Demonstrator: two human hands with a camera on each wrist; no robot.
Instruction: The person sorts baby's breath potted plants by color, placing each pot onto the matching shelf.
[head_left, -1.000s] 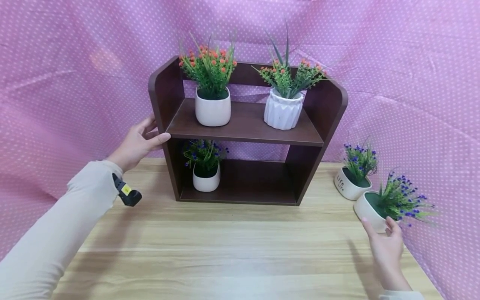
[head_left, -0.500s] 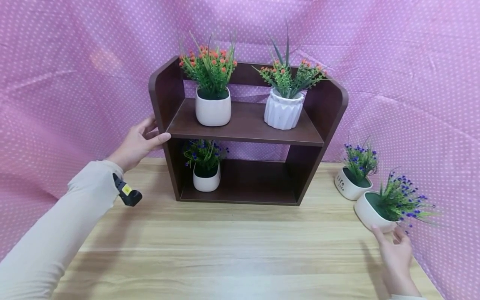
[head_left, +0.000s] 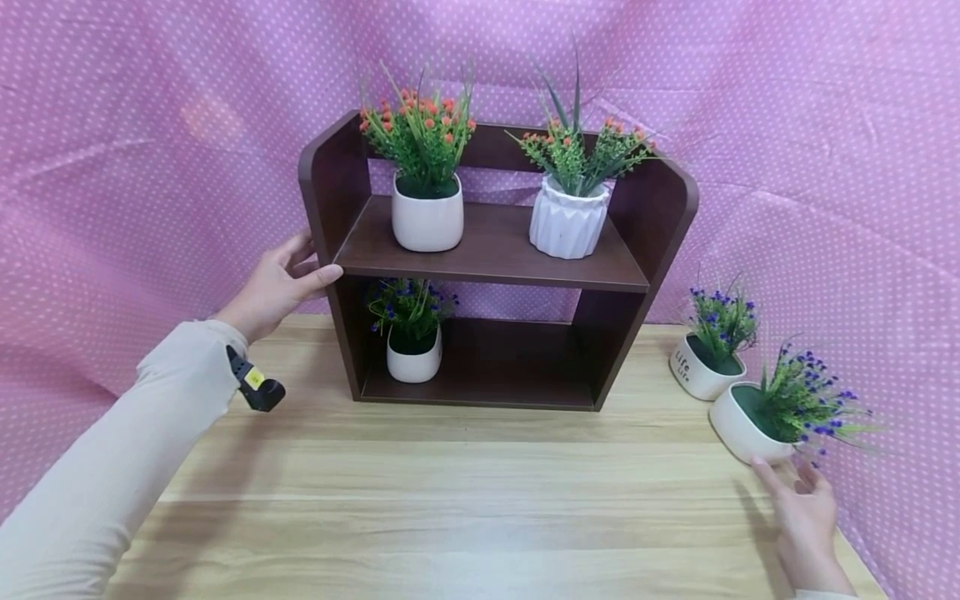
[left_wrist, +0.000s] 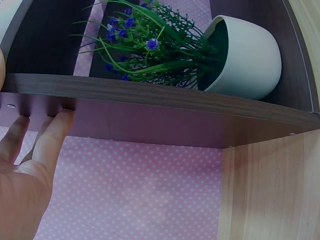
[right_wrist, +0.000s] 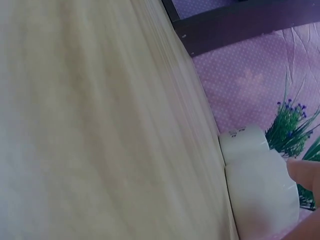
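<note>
My left hand (head_left: 277,287) grips the left side panel of a dark brown two-tier shelf (head_left: 491,242). Its thumb lies at the front edge; in the left wrist view the fingers (left_wrist: 57,132) press the panel's outer face. At the far right, my right hand (head_left: 802,521) is just in front of a white potted plant (head_left: 742,429) with purple flowers. The thumb is close to the pot's lower edge; I cannot tell whether it touches. Behind that pot stands a similar potted plant (head_left: 701,375) lettered "Life".
The upper tier bears a smooth white pot of orange flowers (head_left: 427,221) and a ridged white pot (head_left: 567,221). A purple-flowered pot (head_left: 414,362) stands at the lower tier's left. Pink dotted cloth (head_left: 840,208) hangs behind the wooden table (head_left: 450,517).
My right hand has drawn back from the front purple-flowered pot, toward the lower right. The pots stay where they were, and my left hand keeps its place on the shelf.
</note>
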